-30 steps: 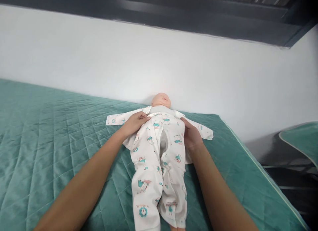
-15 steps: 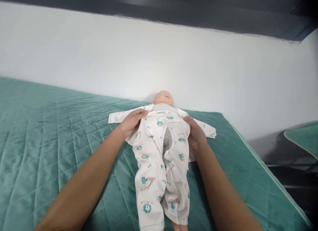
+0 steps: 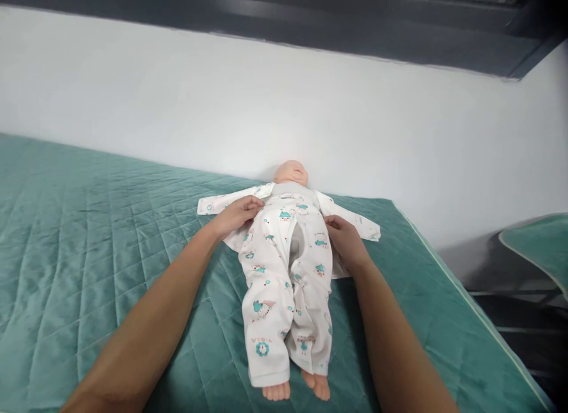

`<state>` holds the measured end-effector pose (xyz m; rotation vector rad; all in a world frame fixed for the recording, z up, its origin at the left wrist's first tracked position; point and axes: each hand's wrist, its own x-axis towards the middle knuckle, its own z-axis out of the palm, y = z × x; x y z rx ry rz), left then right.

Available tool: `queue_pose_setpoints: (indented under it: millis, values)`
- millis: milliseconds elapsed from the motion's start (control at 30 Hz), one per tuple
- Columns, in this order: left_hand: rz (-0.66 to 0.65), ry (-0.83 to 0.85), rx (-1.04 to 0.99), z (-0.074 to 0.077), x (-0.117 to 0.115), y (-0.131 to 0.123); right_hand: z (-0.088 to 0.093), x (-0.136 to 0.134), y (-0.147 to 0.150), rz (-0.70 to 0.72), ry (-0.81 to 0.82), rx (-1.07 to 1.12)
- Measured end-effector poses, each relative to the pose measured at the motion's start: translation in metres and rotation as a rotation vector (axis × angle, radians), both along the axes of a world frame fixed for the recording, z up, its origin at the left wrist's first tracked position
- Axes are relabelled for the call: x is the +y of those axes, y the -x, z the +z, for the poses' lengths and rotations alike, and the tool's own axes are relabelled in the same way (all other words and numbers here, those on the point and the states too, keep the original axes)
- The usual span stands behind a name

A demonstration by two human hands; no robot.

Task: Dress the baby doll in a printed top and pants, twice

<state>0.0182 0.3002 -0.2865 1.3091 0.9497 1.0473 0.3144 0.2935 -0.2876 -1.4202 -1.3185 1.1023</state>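
A baby doll (image 3: 290,173) lies on its back, its head at the wall and its bare feet toward me. It wears white printed baby trousers (image 3: 268,291) with an open crotch, pulled up high on its torso. Beneath them is a matching baby shirt (image 3: 355,220), its sleeves stretched out to both sides and its front spread apart. My left hand (image 3: 239,215) has its fingers closed at the left side of the trousers' waist. At the right side of the waist, a little lower, my right hand (image 3: 346,238) pinches the trousers' edge; some fingertips are hidden.
A green quilted cover (image 3: 110,241) lies under the doll, its piped edge running down the right. Behind stands a white wall (image 3: 177,93) with a dark ledge (image 3: 266,22) above. Another green padded surface (image 3: 539,244) is at the far right.
My right hand has shifted slightly down and inward along the waist. The trousers lie flatter at the top. The doll's feet now show fully below the trouser legs as the view has tilted slightly.
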Motion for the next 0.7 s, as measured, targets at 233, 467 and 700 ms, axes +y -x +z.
queue_pose_setpoints:
  millis: [233, 467, 700]
  values:
    - [-0.101, 0.030, 0.030, 0.004, -0.001, 0.011, 0.020, -0.004, -0.003, 0.046, 0.017, -0.147]
    - [-0.030, -0.016, 0.207, -0.002, 0.006, 0.006, 0.019, 0.000, -0.006, 0.112, 0.113, -0.099]
    - [0.245, -0.263, 0.330, -0.005, 0.006, -0.004, 0.017, 0.003, -0.006, 0.105, 0.119, -0.149]
